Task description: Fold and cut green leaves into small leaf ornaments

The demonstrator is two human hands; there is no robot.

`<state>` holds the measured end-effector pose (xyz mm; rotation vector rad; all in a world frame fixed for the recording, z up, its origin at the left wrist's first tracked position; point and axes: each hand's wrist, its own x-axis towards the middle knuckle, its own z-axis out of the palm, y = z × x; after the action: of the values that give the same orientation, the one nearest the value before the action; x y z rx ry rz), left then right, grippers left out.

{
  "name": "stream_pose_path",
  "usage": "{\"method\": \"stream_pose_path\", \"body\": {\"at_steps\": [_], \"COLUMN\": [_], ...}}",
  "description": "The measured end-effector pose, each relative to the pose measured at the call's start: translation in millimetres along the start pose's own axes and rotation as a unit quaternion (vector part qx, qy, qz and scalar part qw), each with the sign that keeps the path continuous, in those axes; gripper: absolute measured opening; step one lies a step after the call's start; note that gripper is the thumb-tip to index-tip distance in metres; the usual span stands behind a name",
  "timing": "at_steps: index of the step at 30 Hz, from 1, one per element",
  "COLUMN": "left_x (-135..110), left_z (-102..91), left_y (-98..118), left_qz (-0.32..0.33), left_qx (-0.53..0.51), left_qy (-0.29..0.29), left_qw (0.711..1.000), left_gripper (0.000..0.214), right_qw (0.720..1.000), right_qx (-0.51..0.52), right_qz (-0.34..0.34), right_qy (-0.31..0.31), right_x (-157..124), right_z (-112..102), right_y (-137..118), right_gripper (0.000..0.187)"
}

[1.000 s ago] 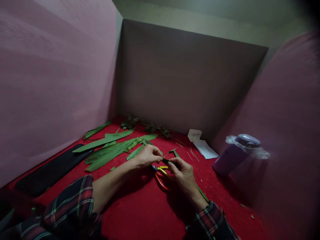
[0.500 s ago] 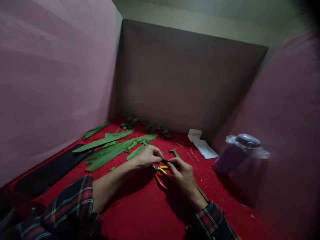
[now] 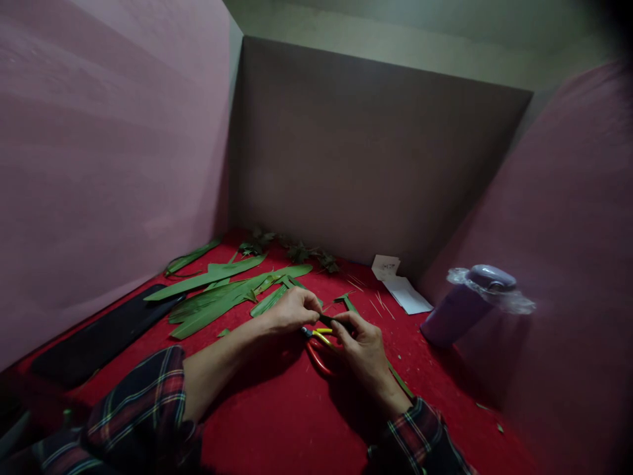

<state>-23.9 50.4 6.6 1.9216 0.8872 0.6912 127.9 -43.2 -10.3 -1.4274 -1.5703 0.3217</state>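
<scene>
My left hand (image 3: 291, 309) and my right hand (image 3: 363, 349) meet over the red table, fingers pinched on a narrow dark green leaf strip (image 3: 335, 321) held between them. The strip's long tail (image 3: 401, 382) runs out past my right wrist. Under the hands lie scissors (image 3: 319, 349) with red and yellow handles. A pile of long green leaves (image 3: 222, 293) lies just left of my left hand.
A flat black object (image 3: 99, 340) lies at the left. A purple lidded cup (image 3: 462, 303) with plastic film stands at the right. White papers (image 3: 403, 287), thin sticks (image 3: 378, 305) and dry leafy sprigs (image 3: 297, 251) lie at the back. Cardboard walls enclose three sides.
My right fingertips have shifted slightly toward the left hand on the strip. Otherwise nothing has visibly moved.
</scene>
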Motion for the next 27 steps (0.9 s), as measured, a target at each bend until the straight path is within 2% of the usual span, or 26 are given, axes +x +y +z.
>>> {"method": "stream_pose_path", "body": {"at_steps": [27], "left_x": [1.2], "left_z": [0.7], "left_y": [-4.5], "left_qz": [0.008], "left_qx": [0.016], "left_qy": [-0.003], "left_qw": [1.000], "left_gripper": [0.021], "right_qw": [1.000], "right_qx": [0.011], "right_qz": [-0.010], "right_qy": [0.004], "right_x": [-0.5], "right_z": [0.5], "right_y": [-4.4], "right_gripper": [0.018]}}
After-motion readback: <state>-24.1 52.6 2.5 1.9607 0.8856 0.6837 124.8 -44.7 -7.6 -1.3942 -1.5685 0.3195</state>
